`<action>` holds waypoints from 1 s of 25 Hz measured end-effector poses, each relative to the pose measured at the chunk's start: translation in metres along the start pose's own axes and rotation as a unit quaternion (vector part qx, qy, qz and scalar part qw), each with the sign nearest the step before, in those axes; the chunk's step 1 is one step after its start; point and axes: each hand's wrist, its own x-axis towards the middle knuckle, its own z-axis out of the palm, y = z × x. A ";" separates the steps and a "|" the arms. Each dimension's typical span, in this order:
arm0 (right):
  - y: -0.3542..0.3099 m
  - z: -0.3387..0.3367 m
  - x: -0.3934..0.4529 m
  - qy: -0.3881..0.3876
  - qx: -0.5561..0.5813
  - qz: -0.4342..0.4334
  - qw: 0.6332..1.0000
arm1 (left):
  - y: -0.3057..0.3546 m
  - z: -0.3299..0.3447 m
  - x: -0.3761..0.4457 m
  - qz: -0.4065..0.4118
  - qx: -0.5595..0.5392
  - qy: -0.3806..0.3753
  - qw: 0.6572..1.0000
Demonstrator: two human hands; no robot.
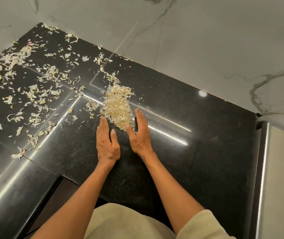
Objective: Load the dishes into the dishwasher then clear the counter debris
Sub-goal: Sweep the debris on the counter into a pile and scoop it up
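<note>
While the left hand [107,141] and right hand [139,133] lie flat with straight fingers, holding nothing, flanking the near end of the heap of peelings [118,107] on the black counter [198,135], they should scoop inward, then gather the scattered scraps [34,94] farther left.

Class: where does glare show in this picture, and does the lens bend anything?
Head view: bright streaks and a round lamp spot glare on the glossy black counter; the wide lens bows the counter edges near the frame's sides; the peel pile stays sharp.
</note>
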 end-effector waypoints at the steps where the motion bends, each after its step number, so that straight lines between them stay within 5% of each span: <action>1: 0.001 -0.006 -0.003 0.011 0.024 -0.005 1.000 | 0.000 0.000 0.000 0.001 -0.001 -0.002 1.000; 6: 0.039 -0.046 -0.015 0.171 -0.047 0.035 0.983 | 0.003 -0.002 0.001 0.001 0.002 -0.009 1.000; 10: 0.034 -0.019 -0.003 0.084 -0.191 -0.002 0.978 | 0.003 0.001 -0.001 0.001 0.000 -0.011 1.000; 17: -0.008 0.024 0.049 -0.055 -0.108 -0.079 0.989 | 0.003 -0.012 0.003 0.002 -0.056 -0.010 0.998; 21: -0.001 -0.005 0.081 0.032 -0.002 -0.075 0.997 | -0.003 -0.024 0.018 -0.010 -0.035 0.021 0.999; 25: 0.016 -0.032 0.117 0.041 -0.064 -0.031 0.997 | -0.027 -0.039 0.038 -0.047 0.023 0.039 0.998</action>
